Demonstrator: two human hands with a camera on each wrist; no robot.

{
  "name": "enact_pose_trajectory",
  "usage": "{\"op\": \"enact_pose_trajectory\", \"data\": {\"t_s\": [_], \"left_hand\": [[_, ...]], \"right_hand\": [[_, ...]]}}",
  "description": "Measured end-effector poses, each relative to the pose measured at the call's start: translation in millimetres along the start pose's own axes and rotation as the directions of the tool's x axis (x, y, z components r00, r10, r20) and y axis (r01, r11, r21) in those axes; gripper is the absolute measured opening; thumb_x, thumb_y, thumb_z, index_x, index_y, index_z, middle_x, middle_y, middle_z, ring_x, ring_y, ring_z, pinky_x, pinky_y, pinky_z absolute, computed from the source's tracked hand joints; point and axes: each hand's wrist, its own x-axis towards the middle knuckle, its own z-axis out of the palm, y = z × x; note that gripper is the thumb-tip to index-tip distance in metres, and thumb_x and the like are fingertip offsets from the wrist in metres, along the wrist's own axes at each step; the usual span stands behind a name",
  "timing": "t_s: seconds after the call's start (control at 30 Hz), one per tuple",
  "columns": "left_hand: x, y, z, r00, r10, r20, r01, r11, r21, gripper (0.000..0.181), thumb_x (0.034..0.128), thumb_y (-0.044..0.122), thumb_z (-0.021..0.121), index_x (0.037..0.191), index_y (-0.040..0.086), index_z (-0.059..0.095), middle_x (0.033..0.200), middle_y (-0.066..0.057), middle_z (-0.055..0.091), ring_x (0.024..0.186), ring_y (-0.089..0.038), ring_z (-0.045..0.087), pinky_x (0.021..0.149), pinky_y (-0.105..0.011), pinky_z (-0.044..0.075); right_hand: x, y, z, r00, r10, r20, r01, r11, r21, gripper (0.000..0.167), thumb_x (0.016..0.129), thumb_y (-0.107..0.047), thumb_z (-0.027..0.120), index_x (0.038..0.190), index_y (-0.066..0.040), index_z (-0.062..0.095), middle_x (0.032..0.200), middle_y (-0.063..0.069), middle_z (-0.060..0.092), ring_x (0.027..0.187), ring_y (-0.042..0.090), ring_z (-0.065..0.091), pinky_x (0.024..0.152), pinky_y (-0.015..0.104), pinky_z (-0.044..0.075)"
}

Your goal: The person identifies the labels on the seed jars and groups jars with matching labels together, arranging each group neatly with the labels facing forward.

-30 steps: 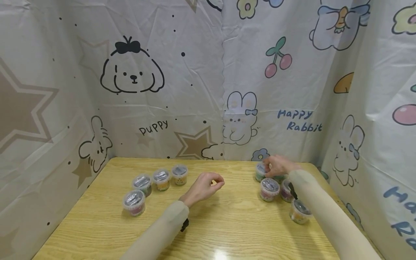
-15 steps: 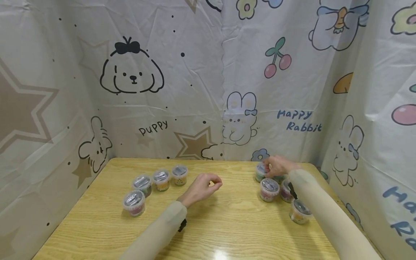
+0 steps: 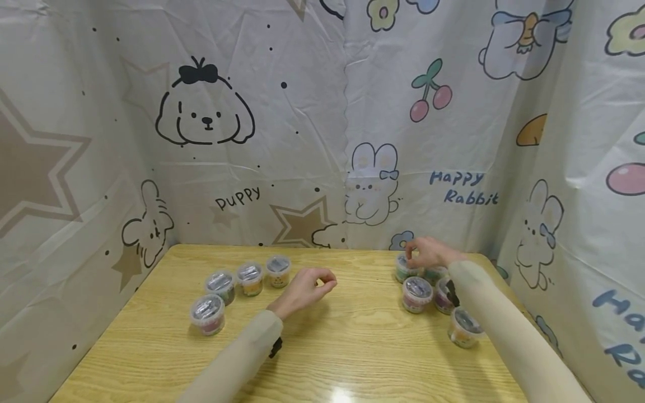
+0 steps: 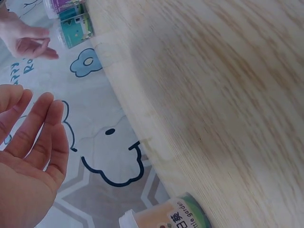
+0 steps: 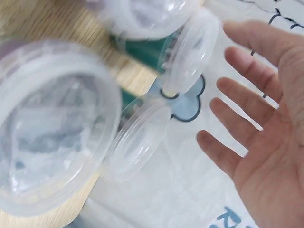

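Observation:
My right hand (image 3: 430, 253) is above the back right group of small clear-lidded tubs. Its fingers look loosely spread in the right wrist view, and the palm (image 5: 270, 161) holds nothing. A green tub (image 3: 405, 272) stands just beneath the fingertips; its translucent lid (image 5: 192, 54) lies apart from them in the right wrist view. Beside it is a second green tub (image 3: 434, 274), partly hidden by the hand. Over the middle of the table hovers my left hand (image 3: 304, 290), fingers loosely bent with nothing between them; the left wrist view shows its bare fingers (image 4: 40, 128).
A pink tub (image 3: 417, 295), a purple tub (image 3: 444, 296) and an orange tub (image 3: 464, 328) stand nearer on the right. Several more tubs, including a pink one (image 3: 208, 315) and a yellow one (image 3: 279, 272), line the left. A printed curtain (image 3: 297, 129) encloses the wooden table (image 3: 363, 347).
My right hand has risen slightly off the green tub, which it touched or nearly touched before. The left hand has drifted a little left and toward me. The tubs stand almost unchanged.

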Motion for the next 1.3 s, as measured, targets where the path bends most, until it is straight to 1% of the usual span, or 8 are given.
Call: {"op": "enact_pose_trajectory", "data": {"t_s": [0.17,0.37,0.7,0.87,0.97,1.13,1.23,1.3], "left_hand": [[-3.6,-3.0,-4.5,1.0,0.002,-0.01,-0.002,1.0,-0.009,0.015,0.0983,0.02,0.061,0.1,0.013,0.074,0.097,0.0,0.072,0.091,-0.013,0.066,0.077,-0.027,0.054],[-6.0,-6.5,-13.0,0.999,-0.029,-0.044,0.029,1.0,-0.012,0.013,0.0984,0.022,0.061,0.1,0.017,0.073,0.096,0.003,0.071,0.088,-0.009,0.064,0.073,-0.023,0.052],[-12.3,-15.2,-17.0,0.995,-0.031,-0.092,0.031,1.0,-0.006,0.011,0.0968,0.019,0.063,0.099,0.015,0.074,0.095,0.002,0.072,0.085,-0.008,0.063,0.067,-0.02,0.05],[-12.7,-20.2,-24.9,0.989,-0.071,-0.128,0.068,0.997,-0.02,0.013,0.097,0.02,0.063,0.101,0.013,0.074,0.095,0.002,0.073,0.087,-0.01,0.065,0.073,-0.027,0.053],[-13.7,-24.4,-32.0,0.971,-0.124,-0.205,0.121,0.992,-0.023,0.013,0.0959,0.019,0.065,0.097,0.011,0.075,0.09,0.001,0.073,0.083,-0.011,0.066,0.075,-0.031,0.055],[-18.2,-32.0,-43.4,0.914,-0.228,-0.337,0.238,0.971,-0.01,0.013,0.0933,0.018,0.068,0.096,0.009,0.077,0.085,0.0,0.074,0.074,-0.011,0.066,0.068,-0.032,0.055],[-20.6,-34.8,-49.5,0.892,-0.279,-0.356,0.295,0.955,-0.01,0.015,0.0928,0.019,0.068,0.097,0.009,0.077,0.087,-0.001,0.074,0.075,-0.013,0.066,0.069,-0.033,0.055],[-21.9,-36.4,-53.1,0.889,-0.298,-0.347,0.318,0.948,0.0,0.015,0.0931,0.021,0.068,0.096,0.01,0.077,0.088,-0.001,0.075,0.077,-0.014,0.067,0.071,-0.034,0.056]], "right_hand": [[0.2,-20.7,-4.4,0.994,-0.083,-0.07,0.082,0.996,-0.024,0.005,0.089,-0.02,0.067,0.086,-0.017,0.069,0.103,0.005,0.071,0.076,0.018,0.059,0.07,0.036,0.049],[3.8,-47.4,-0.1,0.982,-0.174,-0.069,0.174,0.985,-0.003,0.009,0.094,-0.022,0.064,0.092,-0.016,0.07,0.107,0.004,0.073,0.105,0.029,0.066,0.092,0.049,0.052],[21.6,-101.6,14.2,0.962,-0.269,-0.05,0.273,0.958,0.09,0.01,0.094,-0.019,0.062,0.092,-0.015,0.071,0.094,-0.003,0.072,0.096,0.019,0.068,0.088,0.039,0.055],[27.1,-122.5,19.6,0.949,-0.313,-0.045,0.316,0.943,0.107,0.01,0.095,-0.017,0.061,0.092,-0.015,0.071,0.095,-0.003,0.072,0.095,0.017,0.068,0.087,0.037,0.055],[30.2,-133.5,25.9,0.943,-0.33,-0.041,0.333,0.935,0.125,0.01,0.096,-0.016,0.061,0.093,-0.015,0.07,0.096,-0.003,0.071,0.096,0.016,0.067,0.088,0.035,0.055],[38.3,-152.0,41.2,0.921,-0.38,-0.086,0.388,0.915,0.109,0.011,0.096,-0.017,0.061,0.095,-0.013,0.071,0.096,-0.002,0.072,0.093,0.014,0.068,0.084,0.033,0.056],[42.7,-161.6,50.6,0.913,-0.39,-0.118,0.4,0.913,0.075,0.011,0.096,-0.018,0.061,0.095,-0.014,0.071,0.095,-0.003,0.072,0.09,0.012,0.068,0.082,0.031,0.055],[45.4,-167.4,56.3,0.91,-0.392,-0.133,0.403,0.913,0.067,0.012,0.096,-0.018,0.061,0.096,-0.014,0.072,0.095,-0.003,0.073,0.089,0.011,0.068,0.081,0.03,0.055]]}}
